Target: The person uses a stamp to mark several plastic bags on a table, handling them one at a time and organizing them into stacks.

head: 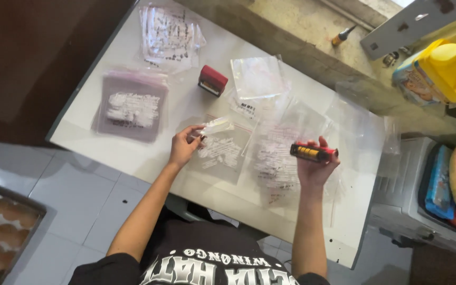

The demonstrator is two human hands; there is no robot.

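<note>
White table [133,153] runs from its far-left corner to the near right edge. Its bare near-left strip leaves open room beside the purple bag stack [131,105]. The left hand [183,148] pinches a clear bag [218,148] at its far-left corner. Right of it, near the table's near edge, the right hand [315,166] has its fingers clamped around a red-and-black stamp [312,152], held over loose bags.

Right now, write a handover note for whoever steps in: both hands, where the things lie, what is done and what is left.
Left hand: pinching the top edge of a clear printed plastic bag lying on the white table.
Right hand: gripping a red and black stamp, raised above the loose clear bags.
Second red stamp stands farther back. Purple bag stack on the left; another printed stack at the far edge.
Done: several bags already show print. Left: cannot tell how many remain unprinted.
</note>
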